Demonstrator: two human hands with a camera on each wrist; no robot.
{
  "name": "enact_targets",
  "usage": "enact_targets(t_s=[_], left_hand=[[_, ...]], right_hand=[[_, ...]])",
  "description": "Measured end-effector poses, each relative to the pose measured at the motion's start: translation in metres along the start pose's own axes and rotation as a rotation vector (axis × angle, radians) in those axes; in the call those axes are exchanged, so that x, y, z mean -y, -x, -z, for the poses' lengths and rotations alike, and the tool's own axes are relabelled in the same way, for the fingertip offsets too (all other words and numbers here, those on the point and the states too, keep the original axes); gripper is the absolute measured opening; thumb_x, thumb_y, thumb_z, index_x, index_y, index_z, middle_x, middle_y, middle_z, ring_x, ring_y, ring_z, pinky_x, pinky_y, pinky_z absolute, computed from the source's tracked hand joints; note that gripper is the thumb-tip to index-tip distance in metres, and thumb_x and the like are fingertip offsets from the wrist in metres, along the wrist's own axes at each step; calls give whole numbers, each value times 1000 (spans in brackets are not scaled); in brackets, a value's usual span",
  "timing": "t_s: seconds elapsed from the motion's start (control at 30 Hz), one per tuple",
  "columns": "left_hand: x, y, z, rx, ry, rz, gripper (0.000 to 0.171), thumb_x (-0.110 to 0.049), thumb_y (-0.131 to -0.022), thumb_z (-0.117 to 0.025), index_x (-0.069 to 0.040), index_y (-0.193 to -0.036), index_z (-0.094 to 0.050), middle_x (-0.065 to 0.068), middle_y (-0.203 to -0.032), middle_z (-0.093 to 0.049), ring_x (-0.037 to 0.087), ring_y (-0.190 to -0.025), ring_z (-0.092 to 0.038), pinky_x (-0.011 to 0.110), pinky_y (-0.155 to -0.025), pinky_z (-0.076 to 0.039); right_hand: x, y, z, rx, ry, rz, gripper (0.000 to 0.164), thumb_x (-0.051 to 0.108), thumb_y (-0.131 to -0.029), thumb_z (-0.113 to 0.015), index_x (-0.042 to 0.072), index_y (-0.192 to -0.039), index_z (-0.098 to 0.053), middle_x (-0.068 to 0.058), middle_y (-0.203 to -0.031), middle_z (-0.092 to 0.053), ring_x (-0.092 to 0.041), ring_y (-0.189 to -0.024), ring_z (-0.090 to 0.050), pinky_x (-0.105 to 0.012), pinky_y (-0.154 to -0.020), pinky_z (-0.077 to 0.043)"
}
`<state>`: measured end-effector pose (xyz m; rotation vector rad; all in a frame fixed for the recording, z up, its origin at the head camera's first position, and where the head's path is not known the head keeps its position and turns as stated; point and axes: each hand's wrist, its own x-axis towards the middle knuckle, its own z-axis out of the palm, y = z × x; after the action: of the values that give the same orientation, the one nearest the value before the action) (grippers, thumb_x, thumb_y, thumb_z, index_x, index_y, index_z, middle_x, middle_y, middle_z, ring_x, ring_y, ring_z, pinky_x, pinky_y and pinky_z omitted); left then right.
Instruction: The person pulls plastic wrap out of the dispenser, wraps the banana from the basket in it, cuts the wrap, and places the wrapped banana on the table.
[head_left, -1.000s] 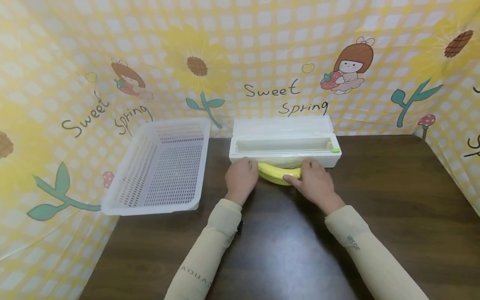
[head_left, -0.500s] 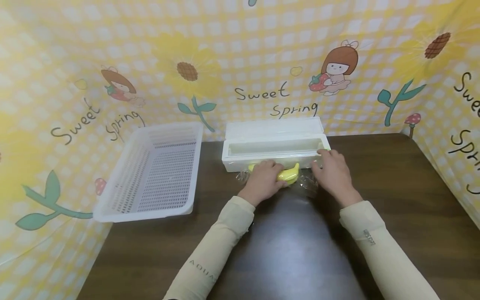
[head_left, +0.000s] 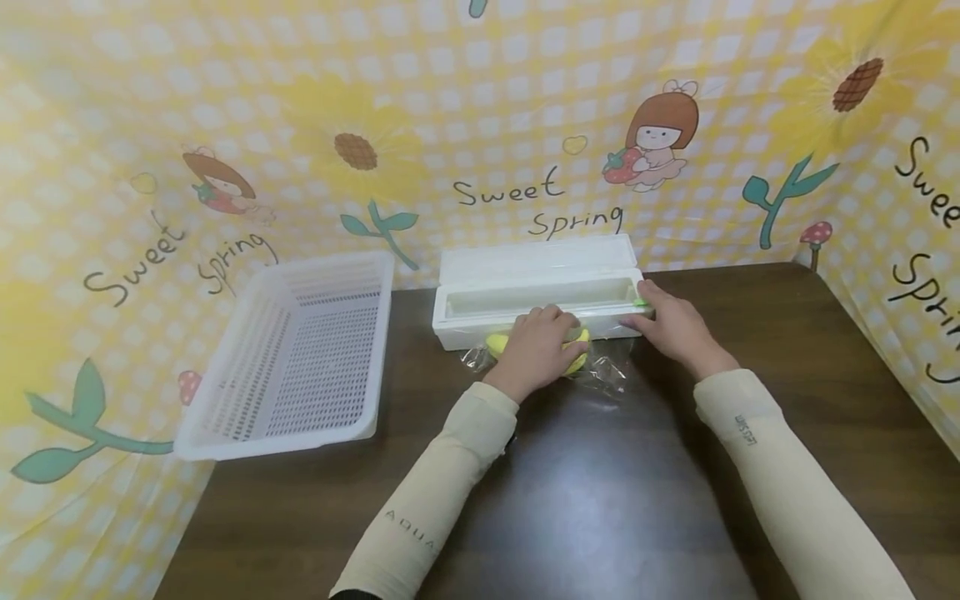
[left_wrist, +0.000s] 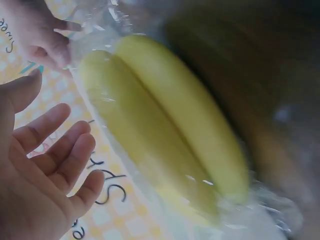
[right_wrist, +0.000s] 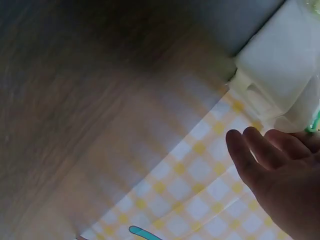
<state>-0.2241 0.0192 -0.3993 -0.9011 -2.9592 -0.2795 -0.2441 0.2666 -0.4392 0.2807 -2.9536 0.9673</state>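
Note:
Two yellow bananas [left_wrist: 150, 125] lie side by side in clear cling film [head_left: 604, 375] at the front of a white cling film box [head_left: 454, 337], whose lid [head_left: 536, 260] is raised. Over the bananas in the head view is my left hand [head_left: 534, 348], partly covering them. In the left wrist view its fingers [left_wrist: 75, 150] are loosely bent beside the wrapped fruit, with no grip on it. My right hand [head_left: 678, 329] is at the box's right end. Its fingertips and thumb pinch around the small green slide cutter [head_left: 640, 302], which they partly hide.
A white perforated plastic basket [head_left: 277, 447] stands on the left of the dark wooden table [head_left: 600, 517]. Behind the box rises a yellow checked cloth [head_left: 420, 100] with printed flowers and lettering. Another cloth panel borders the right side.
My left hand has moved right, from the film's left side onto the bananas. My right hand has left the bananas for the box's right end. The film now spreads past the bananas' right end.

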Motion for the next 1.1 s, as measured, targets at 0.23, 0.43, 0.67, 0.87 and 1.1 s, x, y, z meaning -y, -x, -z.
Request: enact_targets(t_s=[0.23, 0.43, 0.67, 0.87, 1.1], left_hand=[[-23, -37, 9, -10, 68, -51, 32, -34, -104, -56, -15, -128, -67, 2, -122, -65, 21, -111, -59, 38, -97, -45], [-44, -78, 4, 59, -2, -25, 29, -34, -103, -58, -19, -126, -70, -1, -117, -67, 18, -106, -61, 37, -91, -48], [-56, -98, -11, 72, -11, 7, 21, -32, -102, -61, -18, -109, -75, -3, -96, -70, 14, -87, -65, 34, -78, -53], [-58, -100, -21, 11, -77, 7, 22, -35, -98, -68, -17, -109, -75, -1, -93, -69, 16, -86, -66, 33, -74, -55], [-61, -106, -25, 6, -97, 21, 26, -36, -93, -73, -18, -112, -74, 1, -97, -68, 19, -92, -66, 35, -79, -55]], right_hand=[[5, 3, -1, -78, 76, 43, 65, 24, -98, -68, -1, -152, -41, -26, -153, -37, -50, -135, -39, -61, -108, -33], [4, 4, -4, -121, 46, 55, 60, 19, -97, -69, 0, -149, -46, -24, -151, -41, -48, -122, -54, -59, -99, -41], [1, 3, -10, -166, 50, 86, 49, 5, -96, -62, 0, -144, -53, -27, -137, -55, -41, -84, -62, -53, -80, -48], [1, 2, -12, -166, 69, 60, 49, 8, -97, -63, 0, -144, -53, -26, -136, -57, -43, -96, -66, -55, -81, -51], [-1, 3, -5, -177, 89, 61, 50, 8, -95, -68, 6, -144, -55, -27, -144, -49, -48, -102, -63, -56, -81, -49]])
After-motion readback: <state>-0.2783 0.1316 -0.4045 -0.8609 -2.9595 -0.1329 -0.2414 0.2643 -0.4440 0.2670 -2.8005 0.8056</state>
